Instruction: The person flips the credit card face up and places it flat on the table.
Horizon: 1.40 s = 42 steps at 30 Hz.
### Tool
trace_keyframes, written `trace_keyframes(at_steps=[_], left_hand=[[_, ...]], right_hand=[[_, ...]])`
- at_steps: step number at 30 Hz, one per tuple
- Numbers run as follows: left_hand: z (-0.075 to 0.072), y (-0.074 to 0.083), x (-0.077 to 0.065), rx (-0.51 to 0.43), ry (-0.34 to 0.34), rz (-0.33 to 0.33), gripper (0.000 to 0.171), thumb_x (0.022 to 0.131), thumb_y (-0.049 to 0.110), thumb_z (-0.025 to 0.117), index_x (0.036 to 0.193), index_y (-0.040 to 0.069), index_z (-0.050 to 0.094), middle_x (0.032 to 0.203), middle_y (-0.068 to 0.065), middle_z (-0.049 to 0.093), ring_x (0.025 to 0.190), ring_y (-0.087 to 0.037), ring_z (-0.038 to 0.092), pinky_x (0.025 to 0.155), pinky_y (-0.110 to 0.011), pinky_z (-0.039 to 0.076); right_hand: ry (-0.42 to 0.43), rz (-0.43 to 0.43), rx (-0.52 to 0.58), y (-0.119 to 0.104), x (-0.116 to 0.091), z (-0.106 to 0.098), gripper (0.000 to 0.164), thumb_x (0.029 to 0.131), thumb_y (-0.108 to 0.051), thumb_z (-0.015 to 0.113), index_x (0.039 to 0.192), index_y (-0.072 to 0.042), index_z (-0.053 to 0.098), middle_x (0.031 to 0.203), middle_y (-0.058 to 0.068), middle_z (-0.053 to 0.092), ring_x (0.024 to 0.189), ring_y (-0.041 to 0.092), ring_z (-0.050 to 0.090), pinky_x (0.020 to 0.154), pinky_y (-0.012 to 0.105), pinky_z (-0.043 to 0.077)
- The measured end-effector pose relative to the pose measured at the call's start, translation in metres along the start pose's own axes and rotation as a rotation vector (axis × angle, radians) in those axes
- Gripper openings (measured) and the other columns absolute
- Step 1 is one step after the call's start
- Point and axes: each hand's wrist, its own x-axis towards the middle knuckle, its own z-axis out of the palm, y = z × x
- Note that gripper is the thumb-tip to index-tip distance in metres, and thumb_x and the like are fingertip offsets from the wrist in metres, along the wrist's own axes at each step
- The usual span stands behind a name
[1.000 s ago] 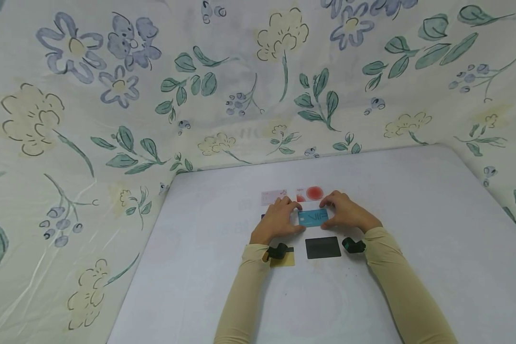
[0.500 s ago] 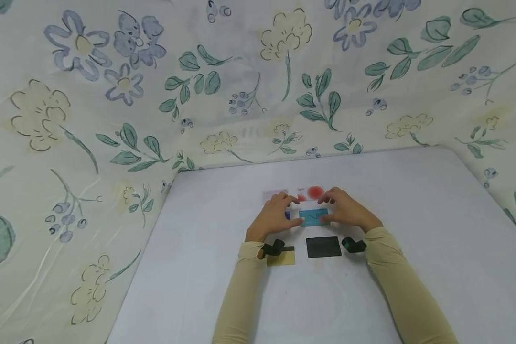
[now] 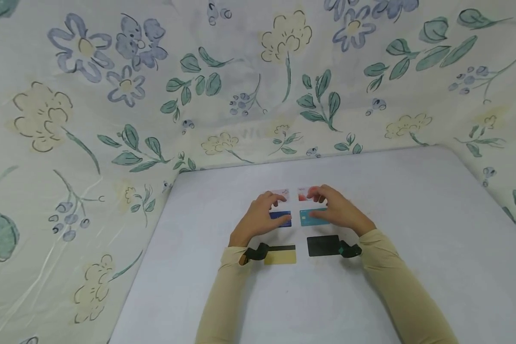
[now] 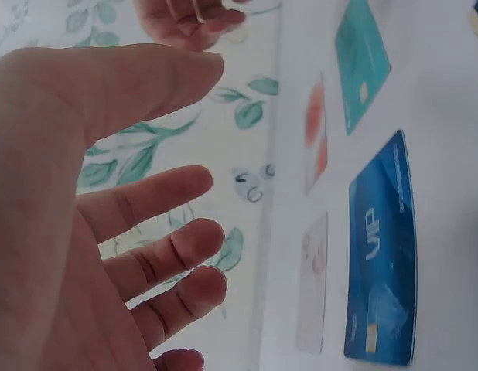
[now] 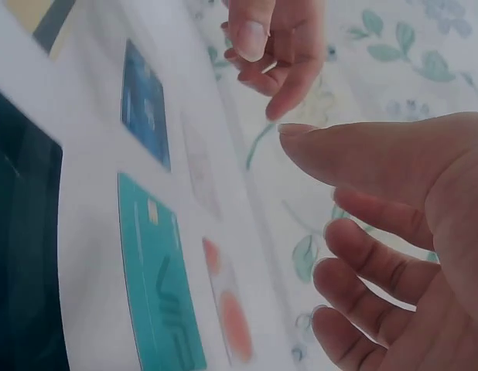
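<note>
My left hand (image 3: pixel 258 217) hovers over the dark blue VIP card (image 4: pixel 382 255), fingers apart and nothing between them. To its right, my right hand (image 3: pixel 339 208) hangs above the teal VIP card (image 5: pixel 158 270), thumb and fingers spread and holding nothing. Behind these lie a pale pink card (image 4: pixel 312 286) and a white card with red circles (image 5: pixel 231 309), each partly covered by a hand in the head view. Nearer me are a gold card with a dark stripe (image 3: pixel 280 255) and a black card (image 3: pixel 322 245). The cards form two columns.
All the cards lie flat on a white table (image 3: pixel 413 229). A floral cloth (image 3: pixel 348 86) rises along the table's back and sides. A dark wrist camera is strapped to each wrist, close above the front cards.
Both hands have come off the teal card, which stays in place. The left hand has drawn away to the left, uncovering the blue card. The right hand has lifted and shifted slightly left.
</note>
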Motion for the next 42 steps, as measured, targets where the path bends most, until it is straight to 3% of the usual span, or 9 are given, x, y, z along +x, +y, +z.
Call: trace_keyframes(at_steps=[8, 13, 20, 25, 31, 42], left_hand=[[-0.007, -0.004, -0.032, -0.033, -0.036, -0.03, 0.058, 0.091, 0.046, 0.072, 0.138, 0.014, 0.06, 0.125, -0.013, 0.06, 0.114, -0.03, 0.055, 0.1, -0.051, 0.048], [-0.006, -0.01, -0.053, -0.024, -0.054, -0.034, 0.057, 0.09, 0.045, 0.074, 0.136, 0.014, 0.062, 0.117, -0.01, 0.061, 0.107, -0.025, 0.054, 0.092, -0.044, 0.048], [-0.004, -0.02, -0.071, -0.009, -0.083, -0.056, 0.059, 0.085, 0.05, 0.079, 0.131, 0.017, 0.065, 0.113, -0.004, 0.06, 0.105, -0.02, 0.054, 0.091, -0.041, 0.047], [-0.005, -0.023, -0.076, 0.023, -0.103, -0.042, 0.055, 0.08, 0.048, 0.084, 0.124, 0.018, 0.067, 0.111, -0.002, 0.061, 0.103, -0.019, 0.053, 0.093, -0.043, 0.045], [0.0, -0.026, -0.074, 0.075, -0.157, -0.035, 0.06, 0.077, 0.054, 0.085, 0.123, 0.019, 0.067, 0.111, -0.001, 0.061, 0.101, -0.018, 0.053, 0.094, -0.043, 0.045], [0.007, -0.025, -0.075, 0.096, -0.194, -0.046, 0.057, 0.076, 0.048, 0.088, 0.12, 0.017, 0.069, 0.109, -0.003, 0.063, 0.1, -0.02, 0.053, 0.095, -0.044, 0.046]], right_hand=[[-0.036, -0.022, 0.011, -0.02, -0.004, 0.016, 0.051, 0.09, -0.017, 0.08, 0.133, -0.001, 0.059, 0.123, 0.018, 0.059, 0.114, 0.035, 0.056, 0.1, 0.05, 0.054], [-0.069, -0.033, -0.005, -0.029, -0.009, 0.027, 0.051, 0.088, -0.019, 0.082, 0.131, -0.001, 0.061, 0.12, 0.019, 0.061, 0.112, 0.036, 0.056, 0.099, 0.051, 0.054], [-0.114, -0.067, -0.07, -0.028, -0.018, 0.048, 0.051, 0.086, -0.022, 0.084, 0.128, -0.004, 0.063, 0.114, 0.012, 0.062, 0.107, 0.027, 0.056, 0.093, 0.038, 0.05], [-0.143, -0.077, -0.111, -0.029, -0.019, 0.056, 0.05, 0.085, -0.024, 0.085, 0.126, -0.006, 0.064, 0.109, 0.008, 0.062, 0.102, 0.023, 0.054, 0.087, 0.035, 0.048], [-0.171, -0.003, -0.189, -0.028, -0.018, 0.067, 0.05, 0.081, -0.027, 0.089, 0.123, -0.011, 0.067, 0.106, 0.002, 0.061, 0.105, 0.02, 0.051, 0.093, 0.039, 0.048], [-0.206, 0.001, -0.263, -0.029, -0.024, 0.078, 0.053, 0.077, -0.031, 0.092, 0.12, -0.01, 0.069, 0.108, 0.001, 0.062, 0.106, 0.02, 0.051, 0.1, 0.041, 0.049]])
